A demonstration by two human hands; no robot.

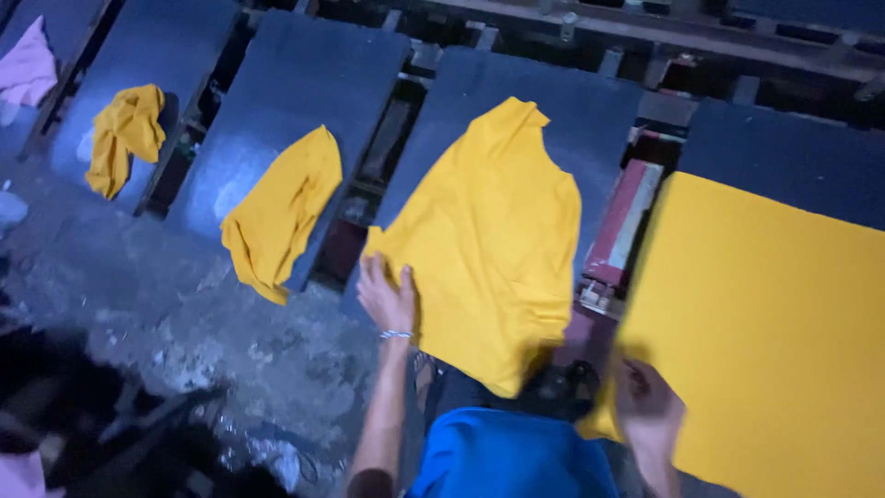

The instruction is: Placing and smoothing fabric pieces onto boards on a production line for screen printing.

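While the left hand [387,297] lies flat, fingers spread, on the lower-left edge of the middle yellow shirt [489,240], the right hand [648,398] is blurred at the near edge of the flat yellow cloth [774,323]; cannot tell its grip. Shirt lies ahead on a dark tabletop [590,111], long axis running away up-right, nearer the left hand.
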